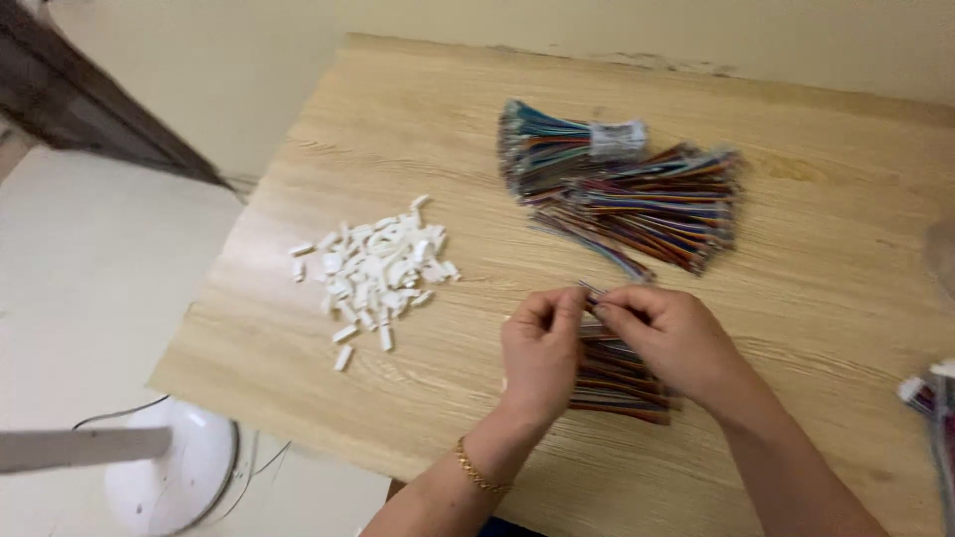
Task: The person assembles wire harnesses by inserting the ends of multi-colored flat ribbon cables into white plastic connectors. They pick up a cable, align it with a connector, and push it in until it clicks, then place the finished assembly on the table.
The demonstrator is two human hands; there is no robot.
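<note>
Wires (612, 373), a small multicoloured bunch, sit lower centre of the frame, pinched at the top end by both hands: left hand (540, 353) and right hand (671, 333), fingertips pressed together on them. White connectors (373, 273) piled centre left, bigger wire bundle (637, 189) upper centre, all on the wooden table (796, 298).

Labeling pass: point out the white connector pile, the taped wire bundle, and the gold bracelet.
white connector pile (376, 270), head view, middle of the heap
taped wire bundle (557, 149), head view, coloured wires left of tape
gold bracelet (477, 475), head view, chain on left wrist
</note>
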